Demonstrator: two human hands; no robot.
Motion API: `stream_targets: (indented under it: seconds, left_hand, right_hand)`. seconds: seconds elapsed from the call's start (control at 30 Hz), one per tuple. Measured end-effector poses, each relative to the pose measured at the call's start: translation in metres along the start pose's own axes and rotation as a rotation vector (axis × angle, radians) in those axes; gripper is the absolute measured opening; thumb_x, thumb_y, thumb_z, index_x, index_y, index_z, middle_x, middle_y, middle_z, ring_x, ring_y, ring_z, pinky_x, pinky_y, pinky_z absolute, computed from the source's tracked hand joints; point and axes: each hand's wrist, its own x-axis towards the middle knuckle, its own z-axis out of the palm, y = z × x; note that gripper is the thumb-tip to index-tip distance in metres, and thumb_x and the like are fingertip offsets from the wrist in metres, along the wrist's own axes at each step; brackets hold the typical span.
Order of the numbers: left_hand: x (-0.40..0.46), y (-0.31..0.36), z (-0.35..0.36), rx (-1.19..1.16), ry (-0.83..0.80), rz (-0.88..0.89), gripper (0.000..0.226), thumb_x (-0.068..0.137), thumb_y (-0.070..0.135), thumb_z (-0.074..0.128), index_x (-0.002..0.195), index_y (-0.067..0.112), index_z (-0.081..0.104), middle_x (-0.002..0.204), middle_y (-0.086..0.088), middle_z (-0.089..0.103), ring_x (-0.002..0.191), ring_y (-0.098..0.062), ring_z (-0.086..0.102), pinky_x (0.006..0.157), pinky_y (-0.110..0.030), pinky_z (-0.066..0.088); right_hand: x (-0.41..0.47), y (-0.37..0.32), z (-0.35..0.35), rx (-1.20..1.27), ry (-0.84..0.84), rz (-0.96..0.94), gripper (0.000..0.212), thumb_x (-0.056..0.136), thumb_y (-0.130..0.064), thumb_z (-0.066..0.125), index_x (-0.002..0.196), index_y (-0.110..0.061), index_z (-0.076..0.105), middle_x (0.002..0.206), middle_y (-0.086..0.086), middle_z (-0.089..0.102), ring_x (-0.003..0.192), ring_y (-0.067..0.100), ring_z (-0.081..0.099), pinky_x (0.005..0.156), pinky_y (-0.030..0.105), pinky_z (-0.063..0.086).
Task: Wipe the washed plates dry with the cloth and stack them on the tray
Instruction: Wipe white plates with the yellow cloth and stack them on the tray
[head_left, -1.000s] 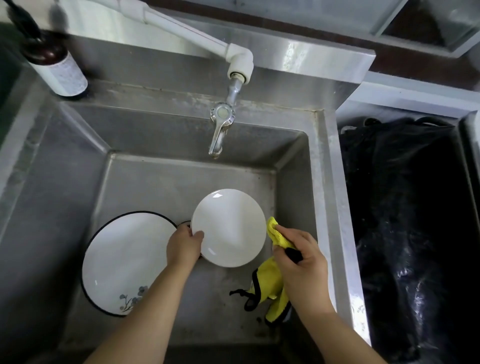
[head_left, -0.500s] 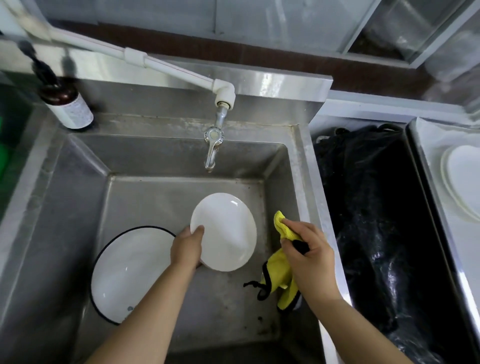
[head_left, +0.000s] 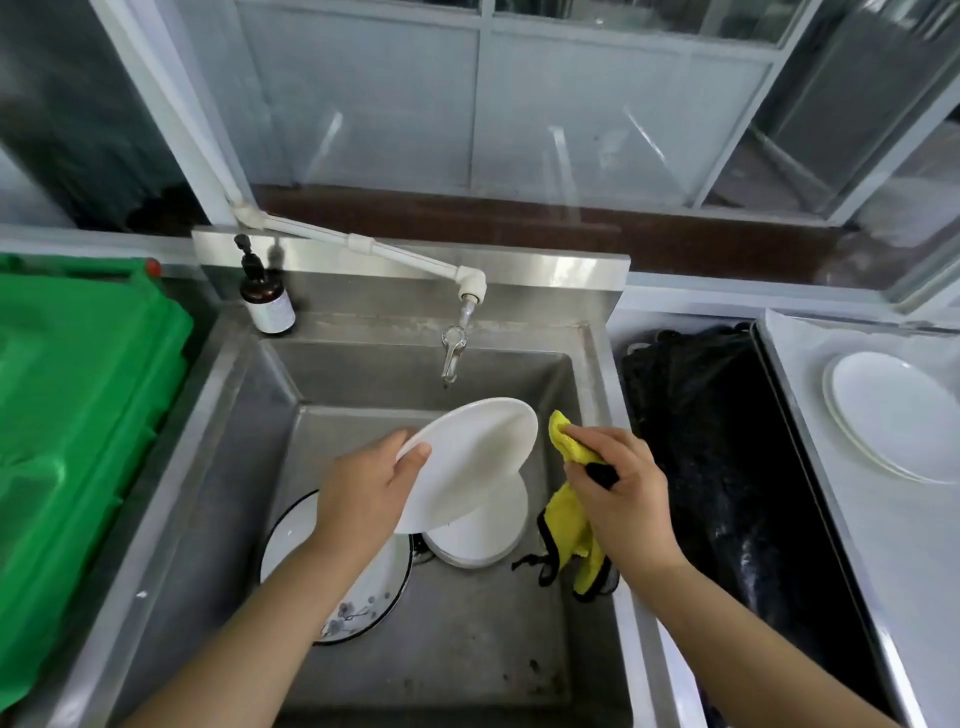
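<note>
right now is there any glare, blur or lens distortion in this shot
Head view: wide-angle bending bows the sink rim and window frames toward the edges; soft glare streaks lie on the window glass and a sheen on the black bag; light is even daylight with faint shadows; the held plate, both hands and the yellow cloth look fairly sharp.

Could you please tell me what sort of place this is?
Probably a dishwashing station in a commercial kitchen: a deep steel sink with a tap, plates stacked on a tray, and a green bin.
</note>
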Motion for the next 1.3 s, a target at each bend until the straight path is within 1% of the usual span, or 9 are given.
stream_targets:
  seconds: [0.17,0.4,0.53,0.63,0.77,0.87,1.0,1.13,1.3]
  left_hand:
    - [-0.009,0.059,-0.056,-0.051,0.177,0.101,0.04,0.087,0.044,0.044,0.091,0.012,0.067,0.074,-0.003,0.067,0.07,-0.025,0.062,0.064,-0.036,0.046]
    - [-0.023,0.118,-0.11,0.011,0.412,0.233,0.057,0.085,0.055,0.036,0.088,0.007,0.066,0.07,-0.009,0.066,0.068,-0.03,0.062,0.062,-0.044,0.051]
    - [-0.028,0.139,-0.136,-0.047,0.515,0.253,0.028,0.086,0.046,0.047,0.079,0.025,0.064,0.063,0.01,0.062,0.063,-0.016,0.059,0.058,-0.029,0.046]
    - [-0.03,0.149,-0.152,-0.138,0.575,0.203,0.02,0.085,0.041,0.051,0.065,0.038,0.05,0.06,0.025,0.058,0.06,0.005,0.053,0.054,-0.013,0.033]
    - [-0.03,0.155,-0.168,-0.404,0.58,0.103,0.024,0.091,0.033,0.058,0.067,0.027,0.057,0.062,0.019,0.061,0.059,0.002,0.053,0.057,-0.024,0.039]
    - [-0.03,0.159,-0.185,-0.492,0.566,0.072,0.023,0.092,0.026,0.058,0.069,0.024,0.059,0.064,0.017,0.063,0.058,0.003,0.055,0.052,-0.014,0.041]
    - [-0.031,0.153,-0.211,-0.597,0.54,0.001,0.023,0.091,0.029,0.058,0.075,0.012,0.062,0.066,0.002,0.062,0.061,-0.013,0.055,0.057,-0.027,0.043]
    - [-0.037,0.139,-0.231,-0.652,0.557,0.029,0.049,0.096,0.038,0.048,0.077,-0.008,0.051,0.068,-0.009,0.051,0.063,-0.015,0.046,0.059,-0.029,0.037]
    - [-0.034,0.14,-0.249,-0.681,0.59,-0.018,0.052,0.096,0.047,0.042,0.063,0.007,0.05,0.052,0.005,0.047,0.046,-0.005,0.044,0.049,-0.023,0.04]
  right_hand:
    - [0.001,-0.033,-0.02,0.006,-0.006,-0.141,0.057,0.086,-0.003,0.066,0.104,-0.056,0.053,0.103,-0.037,0.052,0.101,-0.008,0.048,0.083,0.009,0.042]
    - [0.004,-0.077,-0.042,0.042,0.018,-0.368,0.067,0.083,-0.003,0.069,0.093,-0.066,0.05,0.101,-0.033,0.053,0.097,0.0,0.053,0.077,0.016,0.042]
    - [0.011,-0.115,-0.045,0.05,0.049,-0.55,0.064,0.078,0.005,0.071,0.096,-0.054,0.053,0.104,-0.032,0.055,0.099,0.005,0.054,0.085,0.019,0.043]
    - [0.021,-0.152,-0.045,0.096,0.117,-0.658,0.052,0.076,0.008,0.072,0.099,-0.037,0.059,0.107,-0.014,0.059,0.104,0.008,0.053,0.089,0.009,0.037]
    - [0.033,-0.197,-0.028,0.113,0.292,-0.72,0.031,0.075,-0.004,0.07,0.101,-0.021,0.065,0.108,-0.004,0.058,0.102,0.017,0.052,0.088,0.009,0.037]
    - [0.034,-0.22,-0.006,-0.006,0.351,-0.741,0.031,0.075,0.0,0.075,0.104,-0.009,0.067,0.11,0.002,0.058,0.101,0.018,0.045,0.092,0.005,0.029]
    - [0.027,-0.237,0.019,-0.151,0.304,-0.77,0.034,0.079,-0.011,0.076,0.112,-0.005,0.065,0.119,0.008,0.059,0.104,0.019,0.041,0.095,0.021,0.035]
    - [0.011,-0.263,0.038,-0.241,0.214,-0.899,0.046,0.088,-0.038,0.058,0.121,-0.006,0.063,0.13,0.008,0.056,0.11,0.025,0.045,0.098,0.035,0.039]
    - [-0.019,-0.282,0.067,-0.361,0.151,-1.164,0.041,0.09,-0.03,0.05,0.126,-0.013,0.062,0.14,0.004,0.051,0.119,0.024,0.043,0.099,0.033,0.034]
